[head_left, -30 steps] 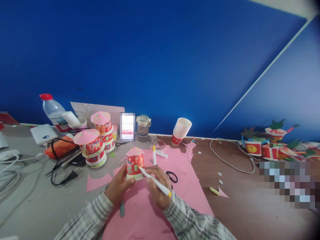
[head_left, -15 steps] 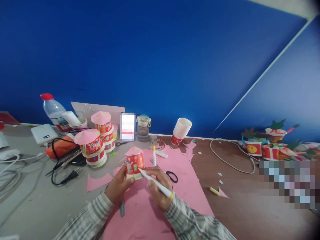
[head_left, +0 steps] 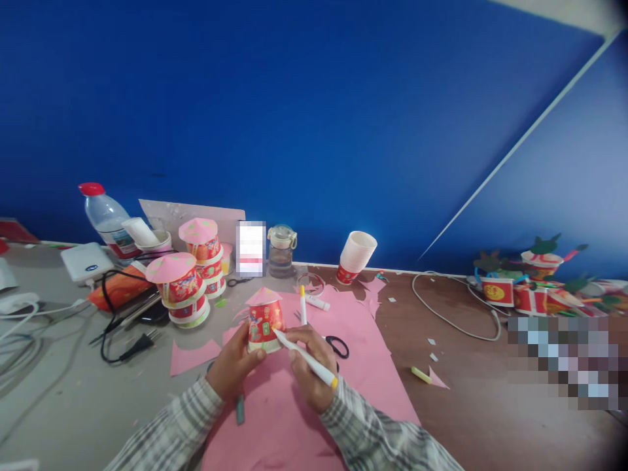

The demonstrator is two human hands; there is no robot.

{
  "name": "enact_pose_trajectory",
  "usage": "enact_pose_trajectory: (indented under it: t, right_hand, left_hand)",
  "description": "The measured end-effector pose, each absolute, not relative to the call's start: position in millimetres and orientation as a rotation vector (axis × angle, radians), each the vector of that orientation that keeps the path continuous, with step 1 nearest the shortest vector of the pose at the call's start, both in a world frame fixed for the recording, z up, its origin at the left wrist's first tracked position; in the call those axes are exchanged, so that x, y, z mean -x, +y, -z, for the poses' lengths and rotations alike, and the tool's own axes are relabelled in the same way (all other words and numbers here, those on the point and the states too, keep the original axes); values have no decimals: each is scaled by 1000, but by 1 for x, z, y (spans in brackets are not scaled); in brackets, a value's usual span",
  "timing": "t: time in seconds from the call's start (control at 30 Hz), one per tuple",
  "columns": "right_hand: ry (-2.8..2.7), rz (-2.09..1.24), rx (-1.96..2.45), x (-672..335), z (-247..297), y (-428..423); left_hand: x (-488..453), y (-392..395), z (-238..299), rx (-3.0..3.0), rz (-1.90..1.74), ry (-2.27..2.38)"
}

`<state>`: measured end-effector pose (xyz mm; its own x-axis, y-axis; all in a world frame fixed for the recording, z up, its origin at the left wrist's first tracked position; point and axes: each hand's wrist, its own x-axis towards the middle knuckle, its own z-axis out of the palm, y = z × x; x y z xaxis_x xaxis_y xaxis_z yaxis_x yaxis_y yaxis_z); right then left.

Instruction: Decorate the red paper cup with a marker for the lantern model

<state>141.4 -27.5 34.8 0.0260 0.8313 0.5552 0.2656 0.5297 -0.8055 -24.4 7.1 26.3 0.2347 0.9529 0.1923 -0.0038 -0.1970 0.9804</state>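
Observation:
An upside-down red paper cup (head_left: pixel 265 324) with a pink paper cone on top is gripped near its white rim by my left hand (head_left: pixel 235 360), thumb at the front. My right hand (head_left: pixel 313 369) pinches a white marker (head_left: pixel 309 360) with a yellow end, its tip at the cup's printed side. Beneath both hands lies a large pink paper sheet (head_left: pixel 373 379). Scissors with black handles (head_left: pixel 337 347) rest on it beside my right hand, their blades partly hidden. A yellow-and-white marker piece (head_left: pixel 303 304) shows just beyond that hand, and a white tube-like marker (head_left: pixel 317 302) lies farther back.
Stacked cup towers with pink cone roofs (head_left: pixel 179 288) stand at the left, near a black power cord (head_left: pixel 118 353). A water bottle (head_left: pixel 281 252) and a leaning stack of paper cups (head_left: pixel 357 255) are at the back. Decorated red cups (head_left: pixel 530 294) sit far right.
The marker's tip has shifted slightly up and left on the cup's side, and my right hand moved a little with it. My left hand keeps hold of the cup.

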Motion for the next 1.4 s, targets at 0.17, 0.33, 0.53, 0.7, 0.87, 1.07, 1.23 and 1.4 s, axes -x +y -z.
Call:
enact_pose_trajectory:
  t: [0.17,0.33,0.53,0.7,0.87,1.07,1.23,1.4]
  right_hand:
    - [-1552,-553,982,-141,-37,-28]
    - [-1520,-569,971,-141,-36,-29]
    - [-1516,-566,938,-141,-34,-30]
    - [-1513,-553,927,-140,-35,-30]
    - [-1538,-508,890,-140,-40,-32]
    - [-1627,-450,819,-136,-41,-34]
    - [-1666,-394,806,-135,-38,-34]
    - [-1698,-341,756,-135,-40,-34]
  left_hand:
    - [24,7,-27,-1473,-1152,964]
    - [23,7,-28,-1446,-1166,938]
    - [23,7,-29,-1454,-1157,950]
    - [23,7,-28,-1431,-1165,929]
    - [24,8,-25,-1448,-1160,946]
    - [24,8,-26,-1486,-1177,965]
    - [22,7,-29,-1470,-1201,952]
    - [23,7,-28,-1479,-1191,935]
